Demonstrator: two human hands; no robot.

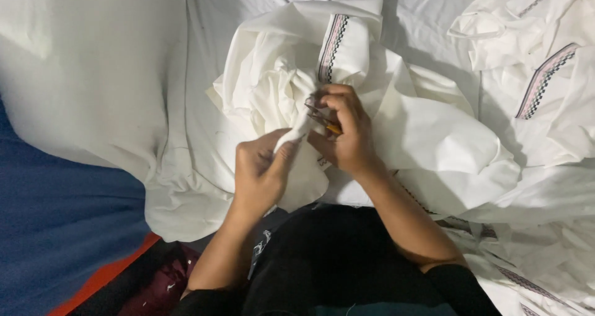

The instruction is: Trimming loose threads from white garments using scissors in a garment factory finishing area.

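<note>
A white garment [291, 86] with a patterned woven trim band [333, 40] lies bunched in the middle of a white sheet [93, 74] that covers the surface. The left hand [260, 170] pinches a twisted fold of this cloth tightly between thumb and fingers. Just beside it, the right hand [347, 133] is closed around small thread snips [323, 119] with an orange-yellow tip; the blades are mostly hidden by the fingers. More white garments [539, 62] with the same trim pile toward the right edge, partly cut off. Blue fabric [56, 229] shows at the lower left.
</note>
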